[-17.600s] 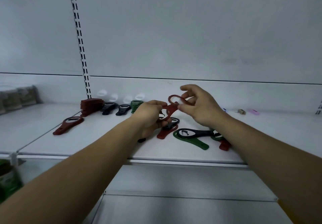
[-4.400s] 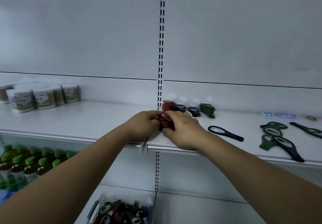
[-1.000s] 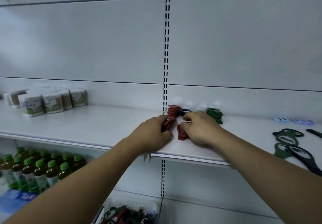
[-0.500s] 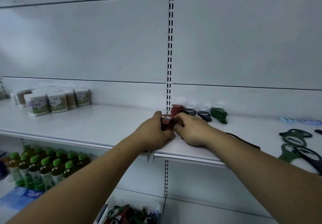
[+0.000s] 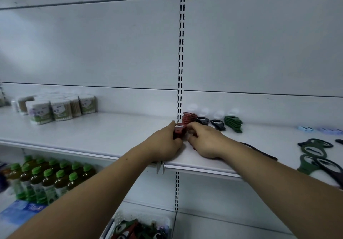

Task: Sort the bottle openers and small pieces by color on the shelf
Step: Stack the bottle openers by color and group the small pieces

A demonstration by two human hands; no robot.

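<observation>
Both hands meet at a bunch of red bottle openers (image 5: 180,129) on the white shelf (image 5: 115,136). My left hand (image 5: 166,143) grips the bunch from the left and my right hand (image 5: 205,140) grips it from the right, hiding most of it. Just behind stands a stack of red openers (image 5: 188,117), then black openers (image 5: 210,121) and a green stack (image 5: 233,124). Loose green and black openers (image 5: 319,157) lie at the right. Small blue and purple pieces (image 5: 319,129) sit at the far right back.
Packs of cotton swabs (image 5: 55,107) stand at the shelf's left back. Green-capped bottles (image 5: 44,179) fill the lower shelf at left. A white basket (image 5: 141,227) with more openers sits below. A slotted upright (image 5: 181,52) runs up the back wall.
A second ago my hands were apart, each on red openers; they have come together round one bunch. The view has shifted slightly left.
</observation>
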